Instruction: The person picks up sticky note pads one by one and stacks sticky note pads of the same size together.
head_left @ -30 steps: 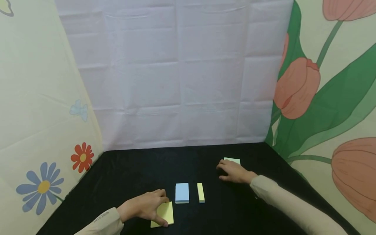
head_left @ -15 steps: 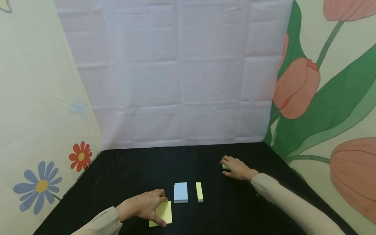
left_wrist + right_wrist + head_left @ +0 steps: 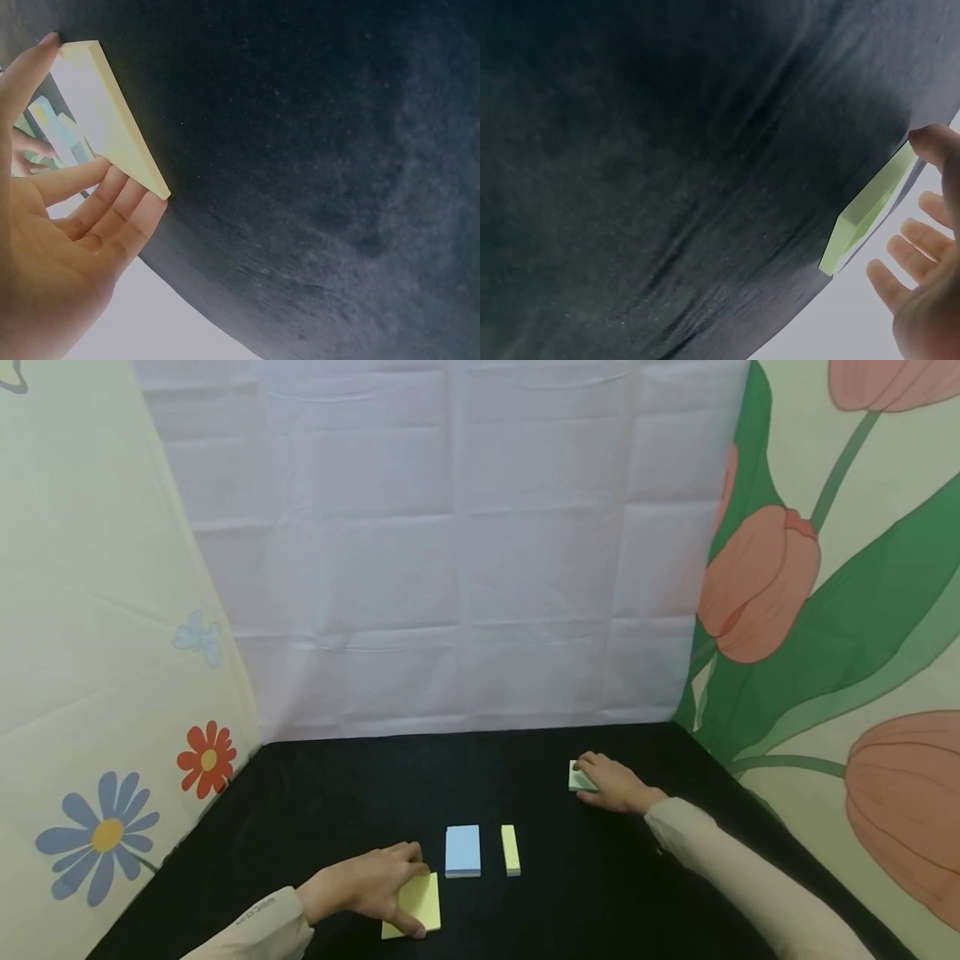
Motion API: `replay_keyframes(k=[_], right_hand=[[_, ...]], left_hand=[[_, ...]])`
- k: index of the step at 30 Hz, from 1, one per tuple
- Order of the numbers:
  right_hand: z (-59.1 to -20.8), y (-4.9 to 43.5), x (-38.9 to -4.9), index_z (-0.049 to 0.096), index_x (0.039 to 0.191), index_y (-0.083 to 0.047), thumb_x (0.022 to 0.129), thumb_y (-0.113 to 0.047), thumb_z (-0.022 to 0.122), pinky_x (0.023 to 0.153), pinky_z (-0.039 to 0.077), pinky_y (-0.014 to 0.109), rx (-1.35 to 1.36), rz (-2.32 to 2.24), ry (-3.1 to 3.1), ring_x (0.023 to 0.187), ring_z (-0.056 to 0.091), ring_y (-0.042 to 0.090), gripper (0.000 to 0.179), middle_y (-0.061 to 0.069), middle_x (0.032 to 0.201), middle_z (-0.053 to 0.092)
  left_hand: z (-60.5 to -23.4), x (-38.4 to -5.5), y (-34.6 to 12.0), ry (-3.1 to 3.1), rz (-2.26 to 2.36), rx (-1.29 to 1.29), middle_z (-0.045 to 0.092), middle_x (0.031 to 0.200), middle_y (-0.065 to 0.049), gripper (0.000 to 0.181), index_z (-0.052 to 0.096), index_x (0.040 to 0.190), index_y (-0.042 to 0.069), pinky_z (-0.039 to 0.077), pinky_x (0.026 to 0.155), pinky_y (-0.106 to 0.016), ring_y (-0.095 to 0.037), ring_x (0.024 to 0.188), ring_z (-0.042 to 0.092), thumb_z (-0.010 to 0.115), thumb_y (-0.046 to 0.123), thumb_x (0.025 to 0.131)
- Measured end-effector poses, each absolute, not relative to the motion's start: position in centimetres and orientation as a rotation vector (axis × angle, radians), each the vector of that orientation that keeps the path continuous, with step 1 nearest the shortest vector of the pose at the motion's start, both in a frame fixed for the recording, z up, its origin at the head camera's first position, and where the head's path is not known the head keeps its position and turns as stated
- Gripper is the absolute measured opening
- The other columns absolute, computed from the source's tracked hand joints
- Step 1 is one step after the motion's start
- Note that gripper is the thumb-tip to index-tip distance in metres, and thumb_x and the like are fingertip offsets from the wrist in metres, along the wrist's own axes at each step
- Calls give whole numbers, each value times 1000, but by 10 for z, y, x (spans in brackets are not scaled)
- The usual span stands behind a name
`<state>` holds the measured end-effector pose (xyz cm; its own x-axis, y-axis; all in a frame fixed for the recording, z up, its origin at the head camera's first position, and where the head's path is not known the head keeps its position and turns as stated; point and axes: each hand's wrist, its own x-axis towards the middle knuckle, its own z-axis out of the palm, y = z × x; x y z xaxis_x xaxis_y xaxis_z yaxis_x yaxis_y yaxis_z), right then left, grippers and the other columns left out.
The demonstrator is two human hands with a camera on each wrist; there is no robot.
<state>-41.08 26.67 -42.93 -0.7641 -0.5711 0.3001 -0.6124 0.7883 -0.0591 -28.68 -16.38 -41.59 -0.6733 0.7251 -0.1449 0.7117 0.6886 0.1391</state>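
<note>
A square yellow sticky note pad [image 3: 422,897] lies on the black cloth at the front. My left hand [image 3: 371,883] spans it, thumb on the near edge and fingertips along the opposite edge; the left wrist view shows the same yellow pad [image 3: 120,124] between them. Farther back on the right, a pale green sticky note pad [image 3: 579,778] lies partly hidden under my right hand [image 3: 613,783]. In the right wrist view the thumb is right at one end of the green pad [image 3: 866,210], while the other fingers are spread, with a gap between their tips and it.
Between the hands sit a light blue sticky note pad [image 3: 462,850] and a narrow yellow pad [image 3: 511,848] with a blue layer beneath. Black cloth [image 3: 375,785] covers the table. A white sheet [image 3: 465,568] hangs behind, with flower-printed cloths on both sides.
My right hand has shifted rightward across the green pad, uncovering its left part. My left hand and the yellow pad have stayed in place.
</note>
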Motion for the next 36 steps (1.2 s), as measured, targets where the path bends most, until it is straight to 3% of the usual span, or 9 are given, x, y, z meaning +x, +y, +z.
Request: replay_keyframes(k=[7,17,28,36], right_hand=[[-431,271,-417,58,123,4,88,-23,75,75,49,45,863,227,-2746,99,55,34,47,20,120,53],[-432,272,-425,57,126,5,87,-26,75,86,46,55,817,233,-2786,113,50,43,53,24,125,54],[-427,273,-434,52,129,11,86,-32,75,89,44,56,708,307,-2918,119,46,48,65,31,128,52],[-434,275,-435,53,125,11,86,-32,74,83,46,50,700,362,-2946,102,54,39,62,27,118,57]], left_hand=[[-414,-284,-160,2710,101,1146,48,105,9,68,65,124,14,44,63,-20,-3,81,44,75,62,77],[-413,-285,-158,2694,105,1132,48,106,9,69,64,125,13,45,64,-20,-3,82,44,75,61,77],[-413,-286,-161,2715,106,1131,48,106,8,70,64,125,13,45,64,-20,-3,82,44,76,61,76],[-415,-283,-161,2717,135,1143,48,106,8,69,65,124,12,45,63,-19,-2,82,44,77,60,76]])
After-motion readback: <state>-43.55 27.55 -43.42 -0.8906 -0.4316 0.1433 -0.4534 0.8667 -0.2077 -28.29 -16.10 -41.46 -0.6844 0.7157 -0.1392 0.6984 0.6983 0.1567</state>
